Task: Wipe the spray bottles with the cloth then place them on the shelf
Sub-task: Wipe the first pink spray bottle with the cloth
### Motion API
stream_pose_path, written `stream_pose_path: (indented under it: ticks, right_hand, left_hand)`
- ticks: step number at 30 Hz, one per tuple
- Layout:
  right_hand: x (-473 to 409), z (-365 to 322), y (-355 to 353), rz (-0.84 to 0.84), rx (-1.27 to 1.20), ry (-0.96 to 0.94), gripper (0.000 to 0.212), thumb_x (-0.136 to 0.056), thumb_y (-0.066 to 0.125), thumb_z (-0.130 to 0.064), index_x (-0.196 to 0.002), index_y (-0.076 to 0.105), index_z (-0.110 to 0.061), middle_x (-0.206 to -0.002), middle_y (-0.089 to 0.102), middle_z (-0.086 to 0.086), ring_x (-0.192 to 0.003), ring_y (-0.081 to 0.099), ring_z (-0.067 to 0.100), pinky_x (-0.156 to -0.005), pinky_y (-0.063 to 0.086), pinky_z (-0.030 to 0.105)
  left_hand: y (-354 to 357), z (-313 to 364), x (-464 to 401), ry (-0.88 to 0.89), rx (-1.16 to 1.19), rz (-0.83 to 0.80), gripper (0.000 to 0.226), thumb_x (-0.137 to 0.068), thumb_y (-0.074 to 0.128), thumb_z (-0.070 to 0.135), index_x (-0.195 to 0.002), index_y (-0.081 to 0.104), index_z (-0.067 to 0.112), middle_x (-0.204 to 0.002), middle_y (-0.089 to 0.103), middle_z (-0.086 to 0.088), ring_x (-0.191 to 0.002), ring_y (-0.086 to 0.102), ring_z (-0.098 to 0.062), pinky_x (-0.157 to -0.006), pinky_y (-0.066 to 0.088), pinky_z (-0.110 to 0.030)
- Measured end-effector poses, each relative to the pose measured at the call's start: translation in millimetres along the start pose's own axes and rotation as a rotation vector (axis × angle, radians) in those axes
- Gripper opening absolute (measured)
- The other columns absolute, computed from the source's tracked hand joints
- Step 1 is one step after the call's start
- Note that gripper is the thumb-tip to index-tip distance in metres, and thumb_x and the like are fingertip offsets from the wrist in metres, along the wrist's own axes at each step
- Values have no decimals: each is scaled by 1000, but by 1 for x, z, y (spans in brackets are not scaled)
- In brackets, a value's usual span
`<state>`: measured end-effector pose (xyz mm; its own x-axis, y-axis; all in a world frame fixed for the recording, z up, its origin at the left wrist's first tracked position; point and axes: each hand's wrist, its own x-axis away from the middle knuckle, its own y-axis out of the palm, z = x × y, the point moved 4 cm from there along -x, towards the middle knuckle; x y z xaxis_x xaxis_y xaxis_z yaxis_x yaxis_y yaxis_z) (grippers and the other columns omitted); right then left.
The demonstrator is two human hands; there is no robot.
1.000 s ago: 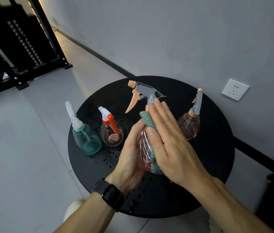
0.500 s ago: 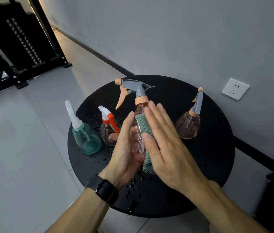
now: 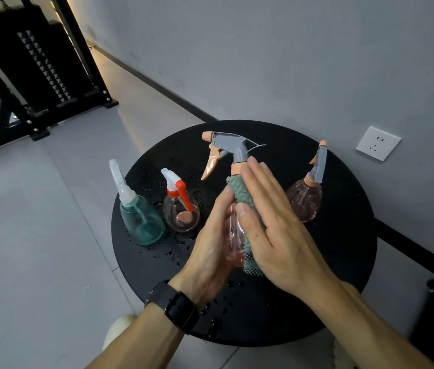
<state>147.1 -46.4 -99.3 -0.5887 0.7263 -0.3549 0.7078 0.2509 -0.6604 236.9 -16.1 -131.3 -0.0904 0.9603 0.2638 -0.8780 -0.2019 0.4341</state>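
Wiping is under way: the left hand (image 3: pixel 208 251) grips the pink bottle (image 3: pixel 233 235) at the table's (image 3: pixel 343 288) centre, the right hand (image 3: pixel 271 227) presses the cloth (image 3: pixel 241 191) flat-fingered against it, and next, I judge, comes carrying it to the shelf (image 3: pixel 37 62) at ten o'clock.

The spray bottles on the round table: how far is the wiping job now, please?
Nothing looks finished: no bottle stands on the black shelf. In hand: the left hand holds the grey-headed pink bottle while the right hand presses the green cloth flat against it. Left: the teal bottle, the red-trigger bottle and the other pink bottle wait on the wet table.
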Motion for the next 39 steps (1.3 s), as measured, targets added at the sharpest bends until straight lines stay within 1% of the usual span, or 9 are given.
stream_pose_path:
  ticks: [6,12,17,21,24,27,30,36,39]
  right_hand:
    - [4,0,7,-28,-10,49,67,-96,28,-54,-150,-4,-33,-158,-8,-22,-144,-10,-8,-113,5,12]
    - [2,1,1,-20,14,56,66,-97,28,-51,-154,5,-27,-159,-2,-21,-144,-7,-8,-113,3,9]
    - [-2,5,-10,-38,-6,82,61,-98,31,-45,-154,13,-29,-160,5,-21,-142,-3,-12,-110,2,3]
    - [-4,8,-13,-42,0,83,60,-99,30,-46,-154,14,-29,-158,4,-24,-142,-4,-13,-108,0,0]
    - [-4,8,-11,-49,6,81,59,-100,29,-45,-155,13,-29,-159,2,-23,-142,-4,-12,-110,1,3]
    - [-1,6,-5,-64,-1,79,60,-99,29,-44,-155,10,-29,-159,0,-23,-143,-4,-10,-115,8,15]
    - [1,2,0,-59,-19,60,61,-100,30,-42,-155,8,-28,-160,0,-20,-144,-5,-8,-117,11,21]
    - [4,-2,6,-49,-45,43,61,-98,26,-48,-152,2,-32,-157,-4,-25,-144,-6,-8,-113,7,13]
    - [4,0,5,-48,-25,46,61,-98,25,-47,-153,5,-30,-159,-2,-22,-144,-6,-8,-112,3,7]
  left_hand:
    - [-1,5,-1,98,47,-6,41,-102,40,46,-124,68,26,-119,73,-3,-112,69,-16,-89,57,-27]
    - [0,0,-2,98,73,-26,42,-103,38,48,-109,76,33,-115,75,-1,-105,72,-14,-77,58,-22]
    - [2,-6,-1,7,-7,-38,52,-101,34,59,-130,63,29,-128,68,-9,-120,65,-27,-105,46,-51]
    - [4,-8,0,-6,-73,-48,54,-101,30,61,-135,59,31,-130,68,-4,-122,63,-21,-110,42,-52]
    - [6,-5,2,13,-116,-54,49,-101,31,59,-133,60,36,-126,70,4,-117,66,-11,-107,46,-45]
    - [2,-3,1,36,-127,-15,45,-98,42,61,-124,66,34,-124,70,-5,-115,68,-22,-102,50,-50]
    - [-5,-2,-1,66,-71,121,62,-87,59,68,-132,59,24,-133,64,-12,-116,67,-27,-99,53,-49]
    - [-10,6,-5,120,-3,99,51,-97,47,56,-125,67,19,-130,62,-24,-113,65,-33,-92,56,-39]
    - [-7,6,-4,106,1,38,46,-100,44,51,-125,68,20,-119,70,-16,-104,68,-25,-85,59,-34]
